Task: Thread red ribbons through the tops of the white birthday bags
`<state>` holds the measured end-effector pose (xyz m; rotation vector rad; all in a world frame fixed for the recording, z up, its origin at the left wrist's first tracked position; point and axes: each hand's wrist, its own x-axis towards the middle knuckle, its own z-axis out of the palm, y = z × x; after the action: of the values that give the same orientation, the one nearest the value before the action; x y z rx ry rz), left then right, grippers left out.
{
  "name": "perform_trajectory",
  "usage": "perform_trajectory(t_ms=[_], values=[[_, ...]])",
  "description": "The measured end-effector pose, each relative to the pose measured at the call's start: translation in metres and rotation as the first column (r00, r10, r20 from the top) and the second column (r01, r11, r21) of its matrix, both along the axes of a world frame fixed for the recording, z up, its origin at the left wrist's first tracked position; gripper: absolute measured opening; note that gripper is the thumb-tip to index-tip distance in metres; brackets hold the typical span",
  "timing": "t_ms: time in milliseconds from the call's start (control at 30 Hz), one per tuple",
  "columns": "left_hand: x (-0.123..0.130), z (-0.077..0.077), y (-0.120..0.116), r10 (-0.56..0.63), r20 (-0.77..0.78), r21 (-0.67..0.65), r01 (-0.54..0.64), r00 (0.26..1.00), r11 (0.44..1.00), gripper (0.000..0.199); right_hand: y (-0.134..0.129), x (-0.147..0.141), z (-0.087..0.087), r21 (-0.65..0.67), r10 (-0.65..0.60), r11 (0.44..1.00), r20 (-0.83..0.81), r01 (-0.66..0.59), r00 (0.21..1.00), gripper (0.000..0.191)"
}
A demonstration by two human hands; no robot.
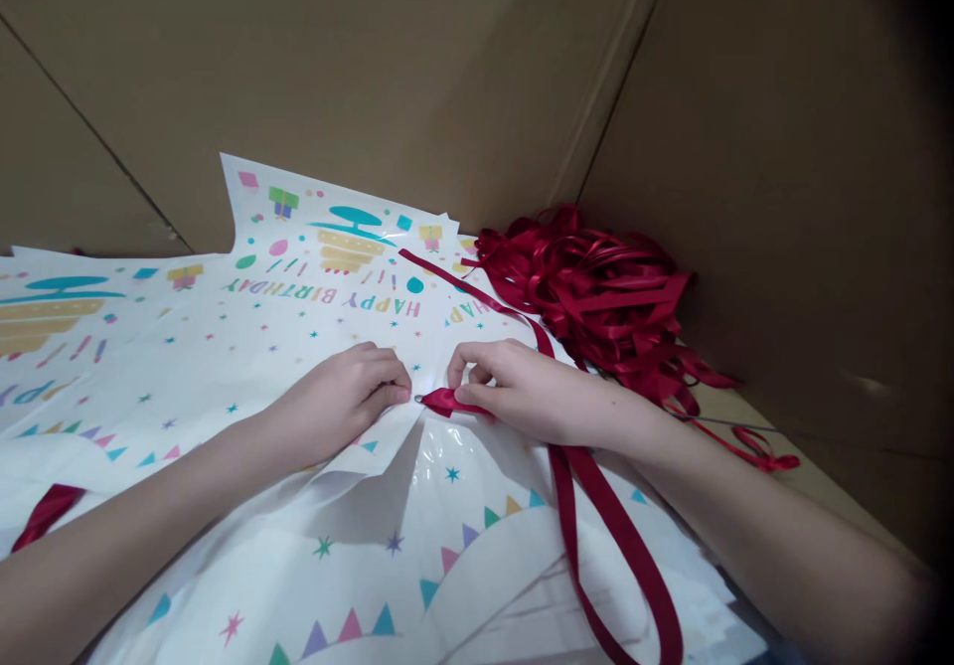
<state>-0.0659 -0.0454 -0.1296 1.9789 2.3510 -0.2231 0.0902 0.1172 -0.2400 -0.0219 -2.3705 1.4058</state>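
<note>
The left hand's (369,392) thumb and fingers are pinched together on the birthday-printed sheet (452,446), which spreads under both hands. The right hand (514,387) grips the red ribbon (443,403) between thumb and fingertips; its folded tip meets a small hole (418,399) just beside the left fingertips. Beyond the right fingers lies a ribbon pile (588,292), and a loose loop (633,556) hangs nearer the wearer.

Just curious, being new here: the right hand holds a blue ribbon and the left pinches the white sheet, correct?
Not quite: the head view shows the right hand holds a red ribbon, not blue; the left hand pinches the white sheet.
</note>
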Motion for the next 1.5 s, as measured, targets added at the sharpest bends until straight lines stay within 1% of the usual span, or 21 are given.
perform_trajectory(t_ms=[267,400,500,567,667,767,867,933,1033,1100,1167,1233,1333,1367,1433,1500], values=[[0.0,0.0,0.002,-0.017,-0.013,-0.009,0.017,1.0,1.0,0.031,-0.004,-0.001,0.0,0.07,-0.029,0.997,-0.015,0.03,0.999,0.019],[0.001,0.0,-0.003,-0.069,-0.035,-0.051,0.067,0.997,0.996,0.028,-0.005,0.001,0.001,0.062,-0.047,0.997,0.054,0.043,0.997,0.019],[0.002,0.0,-0.01,-0.135,-0.027,-0.099,0.131,0.991,0.986,0.03,-0.002,0.004,0.003,0.038,-0.017,0.999,0.101,0.014,0.995,0.022],[0.002,0.0,-0.014,-0.165,-0.01,-0.116,0.163,0.986,0.98,0.035,0.001,0.007,0.003,0.005,0.024,1.0,0.084,-0.024,0.996,0.021],[0.003,-0.002,-0.015,-0.181,0.027,-0.126,0.183,0.983,0.975,0.035,0.002,0.007,0.001,-0.038,0.063,0.997,0.056,-0.061,0.996,0.017],[0.004,-0.004,-0.014,-0.19,0.063,-0.118,0.196,0.98,0.973,0.036,-0.004,0.002,-0.001,-0.067,0.035,0.997,0.066,-0.03,0.997,0.016],[0.003,-0.005,-0.015,-0.207,0.063,-0.109,0.213,0.976,0.971,0.038,-0.01,-0.001,-0.001,-0.072,-0.01,0.997,0.08,0.015,0.997,0.02],[0.002,-0.005,-0.016,-0.222,0.036,-0.11,0.225,0.974,0.968,0.039,-0.007,0.002,0.0,-0.045,-0.035,0.998,0.089,0.039,0.995,0.023],[-0.002,-0.005,-0.017,-0.235,-0.022,-0.114,0.231,0.972,0.966,0.041,0.015,0.013,0.001,0.047,-0.056,0.998,0.131,0.05,0.99,0.022],[-0.006,-0.005,-0.017,-0.247,-0.05,-0.116,0.24,0.968,0.964,0.042,0.032,0.019,-0.001,0.123,-0.011,0.992,0.186,-0.012,0.983,0.016],[-0.01,-0.005,-0.016,-0.267,-0.069,-0.123,0.257,0.961,0.958,0.042,0.042,0.019,-0.003,0.17,0.063,0.98,0.22,-0.101,0.974,0.01],[-0.012,-0.004,-0.015,-0.287,-0.087,-0.129,0.274,0.954,0.953,0.041,0.041,0.015,-0.006,0.169,0.094,0.978,0.182,-0.126,0.979,0.011],[-0.013,-0.003,-0.015,-0.306,-0.11,-0.121,0.292,0.946,0.949,0.039,0.029,0.009,-0.008,0.124,0.044,0.991,0.041,-0.049,0.998,0.012],[-0.013,-0.003,-0.016,-0.309,-0.115,-0.116,0.297,0.944,0.948,0.039,0.027,0.009,-0.008,0.122,0.032,0.992,0.022,-0.034,0.999,0.012],[-0.012,-0.002,-0.016,-0.318,-0.121,-0.118,0.304,0.94,0.945,0.039,0.028,0.013,-0.006,0.156,0.034,0.987,0.065,-0.044,0.997,0.009],[-0.012,-0.001,-0.016,-0.331,-0.121,-0.13,0.315,0.936,0.94,0.039,0.035,0.02,-0.003,0.199,0.042,0.977,0.185,-0.079,0.982,0.007]])
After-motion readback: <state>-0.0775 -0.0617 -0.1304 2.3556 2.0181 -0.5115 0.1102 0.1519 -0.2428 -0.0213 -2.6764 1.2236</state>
